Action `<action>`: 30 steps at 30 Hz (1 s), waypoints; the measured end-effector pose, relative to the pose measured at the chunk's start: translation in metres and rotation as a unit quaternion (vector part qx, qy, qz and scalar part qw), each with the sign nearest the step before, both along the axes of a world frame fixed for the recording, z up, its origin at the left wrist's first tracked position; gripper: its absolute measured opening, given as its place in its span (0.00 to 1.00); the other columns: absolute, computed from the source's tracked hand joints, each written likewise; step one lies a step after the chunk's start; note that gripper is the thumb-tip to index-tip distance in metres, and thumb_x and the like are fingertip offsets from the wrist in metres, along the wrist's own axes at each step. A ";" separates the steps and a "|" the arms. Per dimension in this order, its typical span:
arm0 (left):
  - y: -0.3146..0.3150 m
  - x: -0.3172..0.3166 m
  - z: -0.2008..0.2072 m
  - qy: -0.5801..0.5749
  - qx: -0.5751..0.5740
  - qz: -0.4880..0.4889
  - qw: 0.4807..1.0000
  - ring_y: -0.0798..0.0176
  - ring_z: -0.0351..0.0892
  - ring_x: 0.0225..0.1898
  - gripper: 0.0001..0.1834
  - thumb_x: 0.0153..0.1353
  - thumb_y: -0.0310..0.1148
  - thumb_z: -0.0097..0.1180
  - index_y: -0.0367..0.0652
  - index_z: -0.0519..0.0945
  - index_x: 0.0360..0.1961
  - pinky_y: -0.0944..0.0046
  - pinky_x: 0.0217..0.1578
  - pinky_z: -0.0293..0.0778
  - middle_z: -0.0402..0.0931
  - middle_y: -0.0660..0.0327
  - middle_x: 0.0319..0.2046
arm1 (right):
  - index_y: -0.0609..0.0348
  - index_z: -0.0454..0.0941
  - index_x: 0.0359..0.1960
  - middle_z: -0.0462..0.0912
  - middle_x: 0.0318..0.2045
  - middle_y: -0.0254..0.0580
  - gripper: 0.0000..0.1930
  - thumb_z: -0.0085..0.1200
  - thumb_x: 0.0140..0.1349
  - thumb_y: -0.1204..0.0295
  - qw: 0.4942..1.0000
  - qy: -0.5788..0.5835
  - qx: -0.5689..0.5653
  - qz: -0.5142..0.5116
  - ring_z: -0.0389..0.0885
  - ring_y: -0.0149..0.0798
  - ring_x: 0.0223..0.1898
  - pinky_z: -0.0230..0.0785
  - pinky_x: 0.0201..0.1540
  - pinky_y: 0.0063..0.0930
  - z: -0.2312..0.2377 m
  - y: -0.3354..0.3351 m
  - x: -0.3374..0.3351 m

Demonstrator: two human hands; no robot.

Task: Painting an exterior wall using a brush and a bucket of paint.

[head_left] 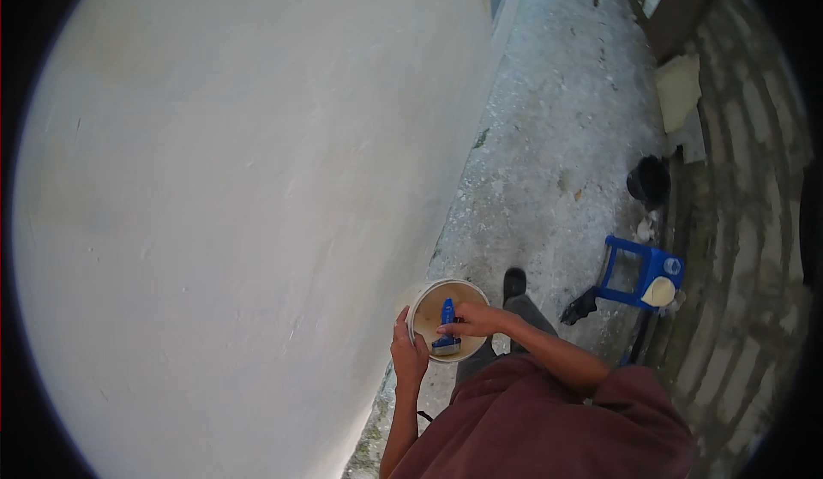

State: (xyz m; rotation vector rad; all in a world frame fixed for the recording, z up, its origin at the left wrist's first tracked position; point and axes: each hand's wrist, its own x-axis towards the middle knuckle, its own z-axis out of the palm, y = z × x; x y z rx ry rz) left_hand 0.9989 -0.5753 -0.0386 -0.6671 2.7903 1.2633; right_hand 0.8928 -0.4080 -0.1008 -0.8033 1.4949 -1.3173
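My left hand (408, 350) grips the near rim of a round white bucket (426, 295) holding pale beige paint. My right hand (474, 318) reaches over the bucket from the right and holds the blue handle of a paint brush (446, 325), whose bristle end points down into the paint near the bucket's lower edge. Both forearms come up from the bottom of the view, above a maroon garment.
A large off-white plastered wall (240, 204) fills the left. A speckled concrete floor (557, 136) runs along it. To the right stand a blue stool frame (639, 269), a black bucket (649, 180) and a brick wall (746, 247). My dark shoe (513, 282) is just past the bucket.
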 end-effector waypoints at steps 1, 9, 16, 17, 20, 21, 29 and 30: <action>-0.004 0.003 -0.006 0.000 -0.019 -0.017 1.000 0.39 0.76 0.50 0.28 0.55 0.18 0.44 0.37 0.66 0.60 0.50 0.50 0.72 0.73 0.39 0.50 | 0.65 0.80 0.35 0.81 0.25 0.41 0.19 0.53 0.66 0.57 1.000 -0.012 0.023 -0.004 0.79 0.32 0.27 0.71 0.34 0.28 0.002 0.002 0.004; -0.013 0.028 -0.091 -0.018 0.015 -0.002 1.000 0.48 0.77 0.49 0.24 0.57 0.20 0.45 0.33 0.66 0.58 0.55 0.51 0.71 0.75 0.42 0.47 | 0.66 0.79 0.37 0.83 0.30 0.40 0.11 0.56 0.65 0.68 0.905 -0.251 -0.127 -0.318 0.83 0.34 0.31 0.77 0.38 0.28 -0.101 0.048 0.028; -0.019 0.071 -0.173 -0.059 -0.014 0.058 0.996 0.56 0.74 0.48 0.19 0.60 0.22 0.47 0.27 0.66 0.52 0.60 0.51 0.68 0.73 0.47 0.45 | 0.61 0.75 0.36 0.80 0.33 0.39 0.06 0.59 0.62 0.74 0.680 -0.332 -0.260 -0.600 0.83 0.35 0.34 0.79 0.36 0.29 -0.243 -0.005 -0.023; -0.019 0.087 -0.186 -0.079 -0.026 0.052 0.995 0.56 0.74 0.48 0.19 0.60 0.22 0.47 0.27 0.66 0.52 0.60 0.51 0.68 0.73 0.47 0.45 | 0.61 0.75 0.36 0.81 0.33 0.39 0.07 0.60 0.61 0.74 0.682 -0.320 -0.258 -0.605 0.83 0.34 0.34 0.79 0.36 0.27 -0.266 -0.013 -0.025; -0.029 0.110 -0.220 -0.118 -0.054 0.060 0.990 0.57 0.72 0.48 0.18 0.61 0.23 0.48 0.27 0.67 0.51 0.60 0.50 0.68 0.69 0.48 0.45 | 0.62 0.75 0.36 0.81 0.32 0.38 0.09 0.63 0.58 0.75 0.661 -0.321 -0.270 -0.622 0.82 0.31 0.34 0.77 0.38 0.25 -0.315 -0.058 -0.027; -0.032 0.114 -0.223 -0.142 -0.045 0.090 0.985 0.57 0.72 0.49 0.17 0.60 0.22 0.49 0.27 0.66 0.50 0.60 0.51 0.68 0.69 0.47 0.47 | 0.63 0.76 0.36 0.81 0.31 0.38 0.10 0.64 0.56 0.76 0.654 -0.328 -0.286 -0.618 0.82 0.29 0.35 0.77 0.39 0.23 -0.327 -0.080 -0.024; -0.068 0.145 -0.245 -0.130 -0.067 0.109 0.983 0.63 0.72 0.45 0.14 0.60 0.24 0.51 0.32 0.64 0.44 0.63 0.48 0.69 0.68 0.54 0.42 | 0.62 0.74 0.37 0.82 0.31 0.38 0.13 0.66 0.56 0.73 0.594 -0.365 -0.267 -0.665 0.82 0.29 0.32 0.75 0.37 0.20 -0.409 -0.173 0.003; -0.073 0.145 -0.246 -0.132 -0.073 0.108 0.983 0.63 0.72 0.45 0.14 0.60 0.24 0.51 0.32 0.64 0.44 0.63 0.48 0.69 0.68 0.54 0.42 | 0.62 0.74 0.38 0.82 0.30 0.39 0.13 0.66 0.56 0.72 0.591 -0.350 -0.257 -0.680 0.83 0.29 0.32 0.75 0.37 0.20 -0.414 -0.180 0.004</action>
